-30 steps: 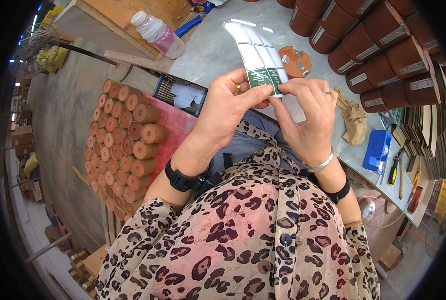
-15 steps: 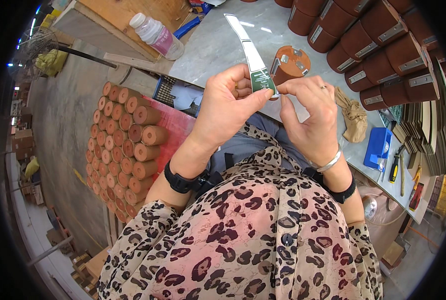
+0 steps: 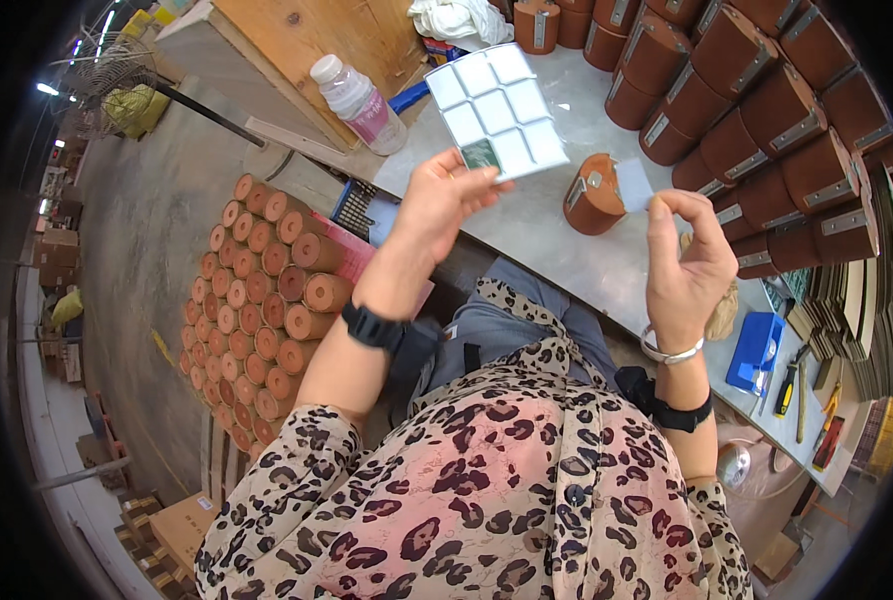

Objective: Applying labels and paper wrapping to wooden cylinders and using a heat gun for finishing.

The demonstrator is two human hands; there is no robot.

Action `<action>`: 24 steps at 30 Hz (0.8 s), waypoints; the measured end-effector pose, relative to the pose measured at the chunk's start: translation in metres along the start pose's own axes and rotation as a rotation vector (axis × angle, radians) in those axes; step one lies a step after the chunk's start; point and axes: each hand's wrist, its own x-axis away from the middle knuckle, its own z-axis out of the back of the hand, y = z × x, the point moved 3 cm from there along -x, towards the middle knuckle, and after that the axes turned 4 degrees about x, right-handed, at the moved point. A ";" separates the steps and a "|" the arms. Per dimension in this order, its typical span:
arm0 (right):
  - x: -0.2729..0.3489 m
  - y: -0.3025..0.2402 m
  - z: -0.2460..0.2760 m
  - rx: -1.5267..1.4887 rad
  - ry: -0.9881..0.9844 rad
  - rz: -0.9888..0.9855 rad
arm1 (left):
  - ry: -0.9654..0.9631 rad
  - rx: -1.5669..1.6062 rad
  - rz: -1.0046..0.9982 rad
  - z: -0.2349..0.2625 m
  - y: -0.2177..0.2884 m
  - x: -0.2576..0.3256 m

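My left hand (image 3: pixel 439 205) pinches the lower corner of a label sheet (image 3: pixel 501 105), a white card marked off in several squares. One green label (image 3: pixel 481 155) shows near my fingertips; the other squares look white. Between thumb and forefinger of my right hand (image 3: pixel 691 265) is a small whitish sticker (image 3: pixel 634 184), its pale side facing me. Just behind and left of that sticker stands a reddish-brown round box (image 3: pixel 591 207) with metal fittings on top and side. The sticker overlaps the box's right edge in view; whether they touch I cannot tell.
Stacked brown round boxes (image 3: pixel 741 95) with metal clasps fill the table's far right. A plastic bottle (image 3: pixel 364 110) stands far left. A tan cloth (image 3: pixel 722 310), blue holder (image 3: pixel 754 348) and screwdriver (image 3: pixel 786 388) lie right. Piled clay-coloured cylinders (image 3: pixel 266 310) are on my left.
My hands have moved apart, the right one going right with a sticker in its fingers. The sheet has swung from nearly edge-on to facing me.
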 end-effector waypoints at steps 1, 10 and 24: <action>-0.002 0.001 0.006 -0.018 0.023 -0.038 | 0.100 -0.008 0.035 0.011 0.001 -0.017; 0.014 0.010 0.010 0.070 -0.018 -0.062 | 0.507 0.028 0.128 0.080 -0.021 -0.090; 0.026 0.010 -0.028 0.349 -0.035 0.239 | -0.180 -0.118 -0.052 -0.080 -0.018 0.047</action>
